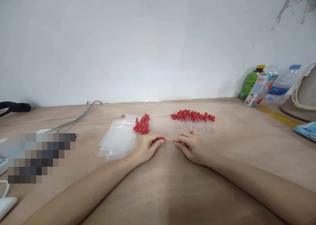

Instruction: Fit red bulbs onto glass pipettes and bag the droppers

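Observation:
Between thumb and fingers, my left hand (147, 147) pinches a red rubber dropper bulb (162, 138). My right hand (189, 145) grips the thin clear dropper tube (169, 139) whose left end meets that bulb. How deep the tube sits inside the bulb is hidden. Just beyond my left hand lies a pile of loose red bulbs (142, 124). To its right, bare clear tubes (160, 124) lie side by side. Past my right hand, several droppers with red bulbs on their tubes (194, 116) are laid out in a row.
Clear plastic bags (118, 136) lie stacked left of the bulbs. A grey cable (74, 119) runs along the left of the wooden table. Bottles, among them a green one (250, 83), stand at the back right near a beige rounded object (302, 93). A blue packet (306, 130) lies at the right edge.

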